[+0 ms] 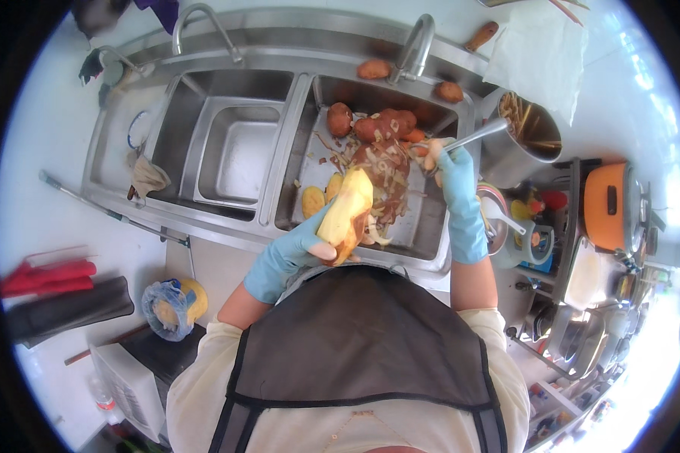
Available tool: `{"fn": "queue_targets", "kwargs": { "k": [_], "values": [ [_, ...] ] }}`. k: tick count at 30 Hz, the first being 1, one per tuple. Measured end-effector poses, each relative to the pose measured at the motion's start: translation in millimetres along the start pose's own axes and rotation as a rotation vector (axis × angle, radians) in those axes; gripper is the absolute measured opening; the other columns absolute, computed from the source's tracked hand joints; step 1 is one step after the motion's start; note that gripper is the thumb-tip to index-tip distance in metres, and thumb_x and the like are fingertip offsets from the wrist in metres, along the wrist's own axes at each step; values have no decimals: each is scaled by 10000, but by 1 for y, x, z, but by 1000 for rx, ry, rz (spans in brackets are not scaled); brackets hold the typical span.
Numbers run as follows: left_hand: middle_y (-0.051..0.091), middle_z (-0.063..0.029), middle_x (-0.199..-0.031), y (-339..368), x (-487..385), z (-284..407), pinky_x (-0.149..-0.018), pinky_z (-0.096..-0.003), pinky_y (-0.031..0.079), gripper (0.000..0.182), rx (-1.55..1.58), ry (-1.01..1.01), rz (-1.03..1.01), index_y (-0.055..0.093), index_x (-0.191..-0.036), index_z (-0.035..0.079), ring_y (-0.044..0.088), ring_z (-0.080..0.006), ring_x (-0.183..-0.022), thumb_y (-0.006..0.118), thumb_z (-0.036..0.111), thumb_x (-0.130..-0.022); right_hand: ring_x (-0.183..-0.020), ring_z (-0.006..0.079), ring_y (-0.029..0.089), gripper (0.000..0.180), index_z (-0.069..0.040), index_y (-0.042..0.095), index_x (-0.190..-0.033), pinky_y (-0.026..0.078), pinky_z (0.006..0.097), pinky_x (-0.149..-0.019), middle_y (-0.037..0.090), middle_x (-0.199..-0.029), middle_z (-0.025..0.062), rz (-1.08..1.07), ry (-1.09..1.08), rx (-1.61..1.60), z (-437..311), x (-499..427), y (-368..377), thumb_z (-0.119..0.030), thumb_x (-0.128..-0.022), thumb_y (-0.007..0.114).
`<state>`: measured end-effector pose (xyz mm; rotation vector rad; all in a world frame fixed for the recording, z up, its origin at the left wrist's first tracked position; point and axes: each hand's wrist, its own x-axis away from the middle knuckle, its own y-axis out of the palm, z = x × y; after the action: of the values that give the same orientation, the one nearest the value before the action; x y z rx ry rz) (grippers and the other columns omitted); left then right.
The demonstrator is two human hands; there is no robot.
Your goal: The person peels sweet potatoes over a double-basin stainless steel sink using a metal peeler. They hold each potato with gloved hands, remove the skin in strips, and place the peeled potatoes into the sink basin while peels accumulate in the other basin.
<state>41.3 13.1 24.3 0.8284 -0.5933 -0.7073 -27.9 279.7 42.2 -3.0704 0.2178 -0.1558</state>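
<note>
My left hand [303, 243], in a light-blue glove with bare fingertips showing, grips a large, mostly peeled sweet potato [348, 201]. Reddish skin remains along its lower right side. My right hand [447, 161], gloved the same way, holds a metal-handled peeler [479, 136] over the right side of the sink basin, apart from the sweet potato. Fingers partly hide the peeler's head. Below lie loose peelings [388, 170] and unpeeled sweet potatoes [385, 124] at the back of the right basin [425, 226]. Peeled yellow pieces [313, 202] rest at its left.
Two sweet potatoes [374, 69] sit on the back ledge beside the right faucet [422, 48]. The left basin [241, 153] adjoins. A metal pot [501, 156] holding chopsticks stands right, near a rack with an orange appliance [609, 206]. A cloth [149, 176] hangs over the left edge.
</note>
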Motion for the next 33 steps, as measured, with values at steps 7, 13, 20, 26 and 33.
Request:
{"fn": "queue_targets", "kwargs": {
  "k": [7,13,20,26,33],
  "values": [
    [519,-119,-1149,4,-25,5,-795,-356,506,821,-200,-34,166,389,-1283,-8,545,-231,-1027,752,334,-631,-558,67,501,211,-10,574,-926,380,199,-491,568,-655,7,-375,-7,-80,-42,28,20,-217,-892,592],
    [469,-92,-1221,4,-35,13,-944,-296,365,933,-654,-42,121,319,-1347,-6,447,-183,-1132,809,178,-575,-561,79,514,228,-3,599,-907,422,220,-525,566,-649,8,-637,-38,-34,-64,35,31,-228,-877,618],
    [488,-86,-1225,-1,-14,7,-958,-287,365,870,-751,-12,147,374,-1320,18,460,-171,-1131,807,157,-578,-540,65,485,195,-32,570,-804,382,204,-515,550,-621,-9,-188,9,-115,24,-25,-17,-205,-889,593],
    [551,-98,-1182,5,-21,14,-930,-306,419,763,-1171,358,297,458,-1266,42,539,-189,-1081,788,136,-584,-477,58,445,190,-31,566,-891,337,191,-430,539,-612,-1,-131,114,-70,6,24,1,-220,-900,553],
    [562,-122,-1113,20,-25,25,-892,-351,437,730,-1460,520,313,499,-1219,51,553,-267,-1021,778,110,-547,-394,39,377,256,-12,594,-934,248,177,-352,548,-598,16,-299,-18,-365,-32,57,-11,-263,-908,550]
  ]
}}
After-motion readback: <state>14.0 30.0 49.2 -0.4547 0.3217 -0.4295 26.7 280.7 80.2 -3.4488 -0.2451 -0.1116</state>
